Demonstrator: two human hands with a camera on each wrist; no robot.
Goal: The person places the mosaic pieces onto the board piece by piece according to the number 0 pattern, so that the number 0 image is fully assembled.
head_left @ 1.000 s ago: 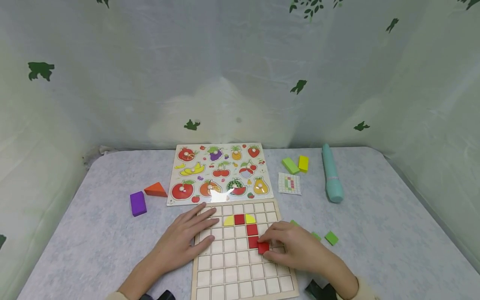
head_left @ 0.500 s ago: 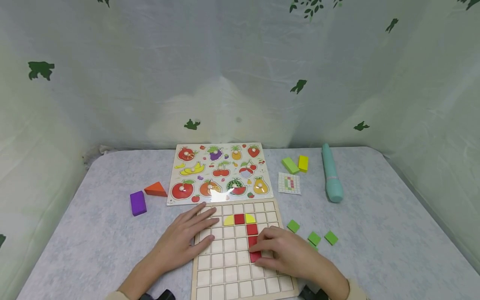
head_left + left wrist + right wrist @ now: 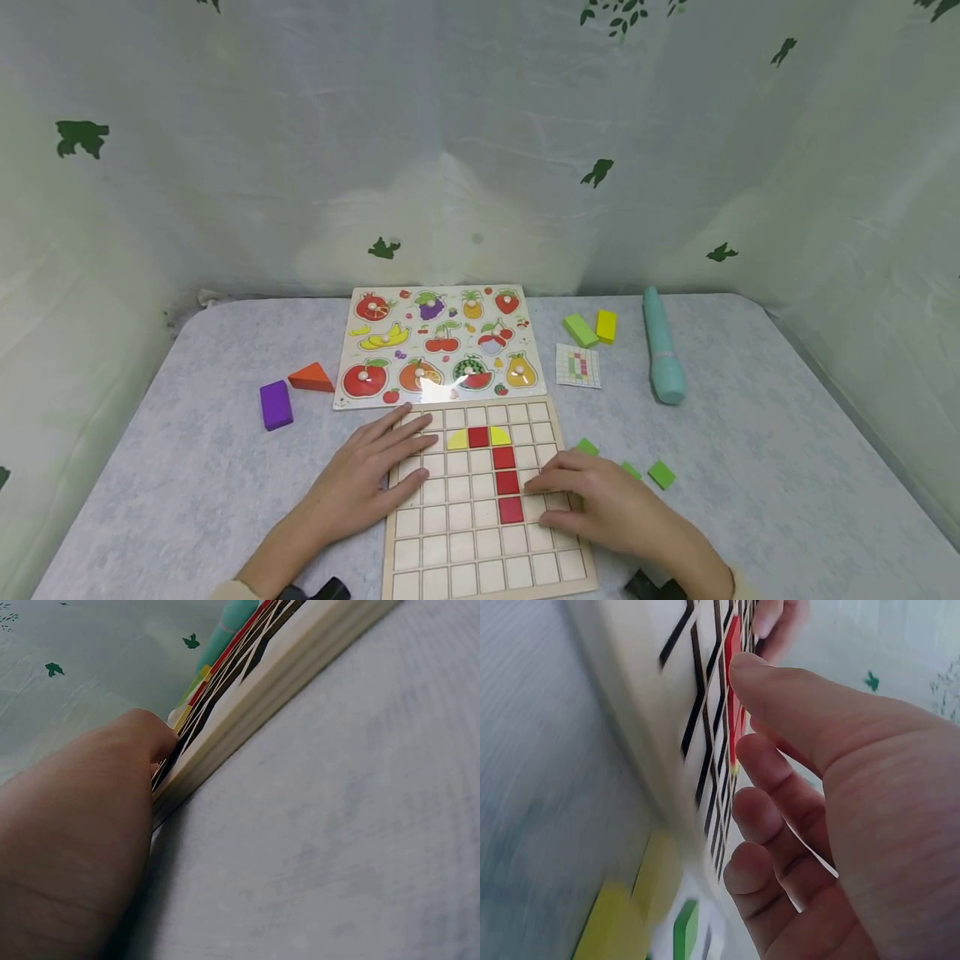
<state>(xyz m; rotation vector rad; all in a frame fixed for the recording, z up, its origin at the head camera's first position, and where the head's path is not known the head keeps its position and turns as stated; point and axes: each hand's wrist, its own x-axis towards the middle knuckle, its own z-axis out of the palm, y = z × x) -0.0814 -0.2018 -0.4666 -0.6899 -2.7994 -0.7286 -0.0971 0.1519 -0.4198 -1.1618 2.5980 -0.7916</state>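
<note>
A wooden grid board (image 3: 463, 550) lies on the table. Its cells hold a column of red square tiles (image 3: 511, 510), plus another red tile between two yellow quarter-round tiles (image 3: 457, 441). My left hand (image 3: 367, 471) rests on the board's left edge with its fingers stretched out; the left wrist view shows the thumb (image 3: 146, 731) on that edge. Over the right side of the board is my right hand (image 3: 607, 504), just right of the lowest red tile. Its thumb and fingers are apart and loosely bent, and nothing shows between them in the right wrist view.
Several green square tiles (image 3: 662, 475) lie right of the board, partly behind the right hand. A fruit puzzle board (image 3: 442, 367) lies beyond. Around are a pattern card (image 3: 578, 367), green block (image 3: 581, 330), yellow block (image 3: 606, 327), teal tube-shaped object (image 3: 663, 350), purple block (image 3: 276, 406) and orange triangular block (image 3: 311, 377).
My right hand brought a red tile down and left into the cell below the other red ones, let it go, and drew back to the right. The left hand has stayed put.
</note>
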